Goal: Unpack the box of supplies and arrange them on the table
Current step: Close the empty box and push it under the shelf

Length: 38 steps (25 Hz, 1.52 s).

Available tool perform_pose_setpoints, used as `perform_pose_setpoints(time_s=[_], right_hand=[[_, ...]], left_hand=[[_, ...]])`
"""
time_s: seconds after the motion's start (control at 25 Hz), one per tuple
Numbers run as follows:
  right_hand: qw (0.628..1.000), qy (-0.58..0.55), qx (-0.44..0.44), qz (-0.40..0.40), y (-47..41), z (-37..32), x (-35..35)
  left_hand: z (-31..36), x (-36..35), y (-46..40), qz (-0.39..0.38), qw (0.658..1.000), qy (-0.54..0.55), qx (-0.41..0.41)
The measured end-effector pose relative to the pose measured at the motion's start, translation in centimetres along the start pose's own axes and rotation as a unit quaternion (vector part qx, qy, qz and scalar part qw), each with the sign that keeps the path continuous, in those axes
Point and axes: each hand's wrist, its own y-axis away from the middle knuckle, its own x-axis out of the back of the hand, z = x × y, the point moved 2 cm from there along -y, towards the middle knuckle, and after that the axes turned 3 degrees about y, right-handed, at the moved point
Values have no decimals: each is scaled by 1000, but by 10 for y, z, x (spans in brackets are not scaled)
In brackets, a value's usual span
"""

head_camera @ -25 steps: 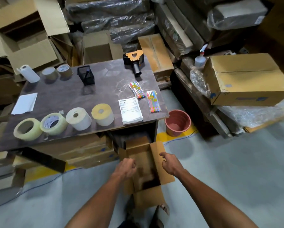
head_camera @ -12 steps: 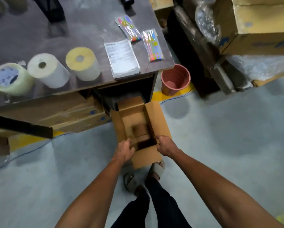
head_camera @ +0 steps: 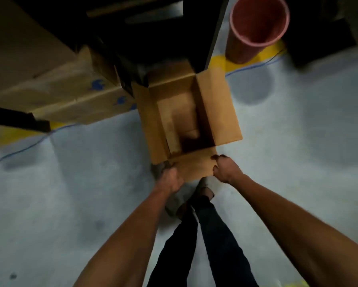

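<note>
An open cardboard box stands on the grey floor just in front of my feet, its flaps spread. Its inside is dark and I see only cardboard surfaces in it. My left hand grips the near left corner of the box. My right hand is closed over the near flap at its right side. The view is blurred. The table top and the supplies on it are out of view.
Flattened cardboard boxes lie stacked at the left under the dark table frame. A red plastic pot stands on the floor at the upper right. A yellow floor line runs behind the box.
My head has tipped further down, so the table top has left the view. Both hands have slid from the box's opening to its near edge and closed on it.
</note>
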Motion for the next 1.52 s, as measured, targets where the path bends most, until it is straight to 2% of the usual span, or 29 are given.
perform_pose_setpoints(time_s=[0.16, 0.4, 0.48, 0.6, 0.8, 0.96, 1.2, 1.32, 1.52], right_hand=[[1000, -17, -14, 17, -29, 13, -41], [998, -53, -40, 21, -44, 22, -70], [996, -66, -55, 20, -43, 23, -73], [995, -62, -71, 33, -34, 21, -73], [984, -139, -85, 68, -23, 13, -60], [968, -205, -81, 122, -19, 1, -38], [955, -219, -5, 199, -34, -13, -17], [966, -170, 23, 194, -41, -16, -17], [987, -83, 57, 128, -57, -27, -17]], left_hand=[[-20, -31, -32, -30, 1000, -6, -1], [-29, -60, -57, -27, 991, 126, 38], [-29, -64, -57, -15, 976, 207, 60], [-39, -68, -64, 38, 932, 348, 95], [-33, -50, -54, 65, 903, 414, 88], [-23, -38, -33, 115, 901, 416, 53], [0, -18, -20, 180, 941, 279, -62], [1, -13, -27, 174, 950, 249, -69], [-9, -10, -47, 135, 974, 170, -64]])
